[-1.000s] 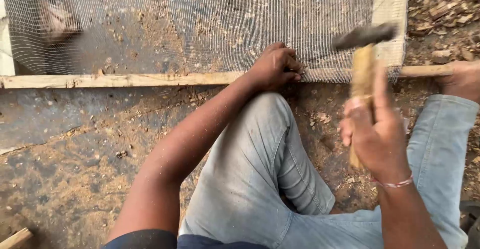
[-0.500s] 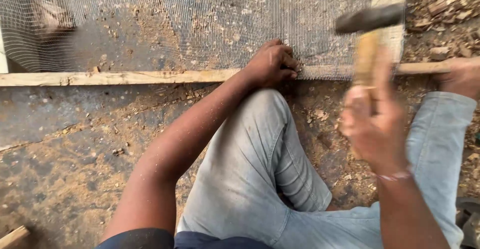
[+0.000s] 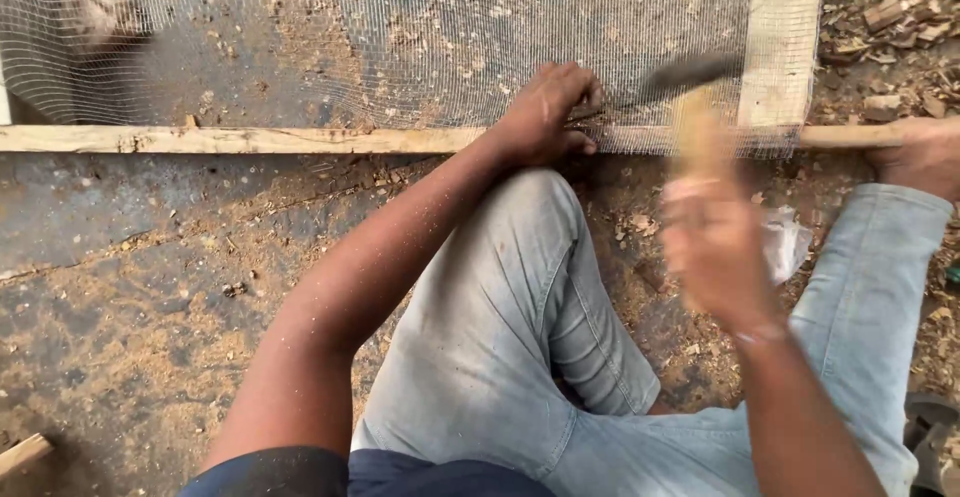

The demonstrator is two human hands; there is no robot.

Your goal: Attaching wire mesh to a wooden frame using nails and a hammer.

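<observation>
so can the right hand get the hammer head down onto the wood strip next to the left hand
Probably yes: the right hand holds the hammer just above the wooden strip, with nothing between. The left hand sits close beside, so little margin.

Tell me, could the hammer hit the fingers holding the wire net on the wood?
Yes, it might. The hammer is blurred mid-swing in the right hand, and its head is close to the left hand pressing the wire mesh onto the wooden frame. A slightly off swing could strike those fingers. Cut mesh wires could also prick the hand.
</observation>
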